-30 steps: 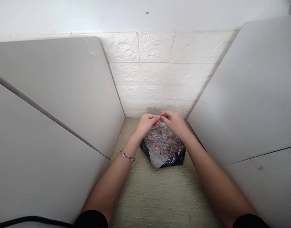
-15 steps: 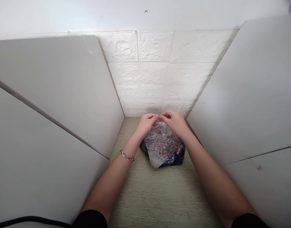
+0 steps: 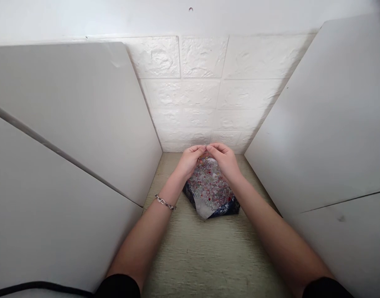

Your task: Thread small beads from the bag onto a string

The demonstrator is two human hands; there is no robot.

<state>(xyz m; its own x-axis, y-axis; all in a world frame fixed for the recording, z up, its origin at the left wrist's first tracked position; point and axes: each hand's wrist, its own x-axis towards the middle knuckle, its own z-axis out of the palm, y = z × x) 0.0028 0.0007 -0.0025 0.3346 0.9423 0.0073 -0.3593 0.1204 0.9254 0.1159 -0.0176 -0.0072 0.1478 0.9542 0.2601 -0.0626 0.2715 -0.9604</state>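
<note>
A bag of small mixed beads (image 3: 208,182), mostly clear, pink and red, lies on the table. Dark blue patterned material shows at its near edges, with a pale corner toward me. Over its far end, my left hand (image 3: 191,159) is closed in a pinch of thumb and fingers. My right hand (image 3: 224,159) pinches beside it, and the fingertips of both hands meet. Whatever they hold between them is too small to make out. A few yellow and reddish specks show just beneath the fingertips.
Grey-white panels rise on the left (image 3: 84,103) and right (image 3: 317,124) of the greenish wood-grain table (image 3: 208,256). A white brick-patterned wall (image 3: 199,93) closes off the back. A black cable (image 3: 37,285) runs along the lower left.
My right hand has shifted slightly left and my fingertips have come together above the bag. The view has tilted down a little. The bag stays about where it was.
</note>
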